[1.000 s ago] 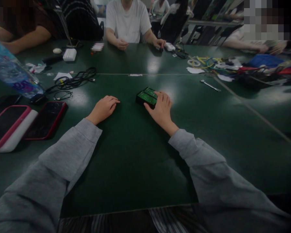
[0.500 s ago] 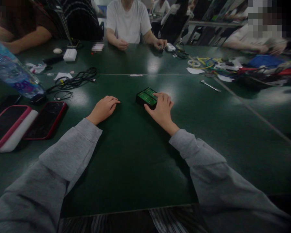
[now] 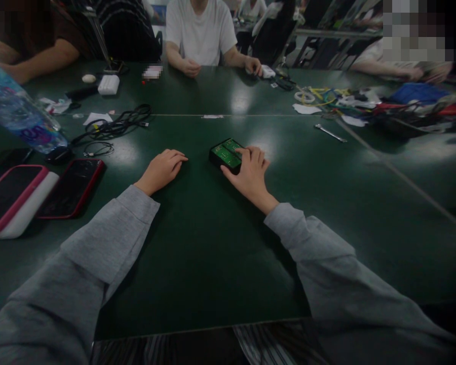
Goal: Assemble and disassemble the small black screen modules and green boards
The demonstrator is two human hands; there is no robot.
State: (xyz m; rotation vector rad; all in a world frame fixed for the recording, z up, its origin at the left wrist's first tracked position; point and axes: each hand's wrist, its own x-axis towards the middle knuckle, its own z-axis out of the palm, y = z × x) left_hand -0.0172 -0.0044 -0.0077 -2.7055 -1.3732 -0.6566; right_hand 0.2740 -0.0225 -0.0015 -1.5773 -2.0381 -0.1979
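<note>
A small black box with a green circuit board on top (image 3: 225, 153) lies on the dark green table (image 3: 213, 243). My right hand (image 3: 251, 175) rests on its right side, thumb at the near edge and fingers curled over the board's right end. My left hand (image 3: 161, 170) lies palm down on the table a little left of the box, fingers loosely curled, holding nothing. Both arms wear grey sleeves.
Two phones in red and pink cases (image 3: 74, 186) lie at the left beside a plastic water bottle (image 3: 21, 116) and black cables (image 3: 116, 126). A wrench (image 3: 330, 133) and a heap of wires and parts (image 3: 383, 104) sit at the right. Other people sit across the table.
My right hand has slid the box slightly left and nearer, with the fingers now further over the board. My left hand has stayed still.
</note>
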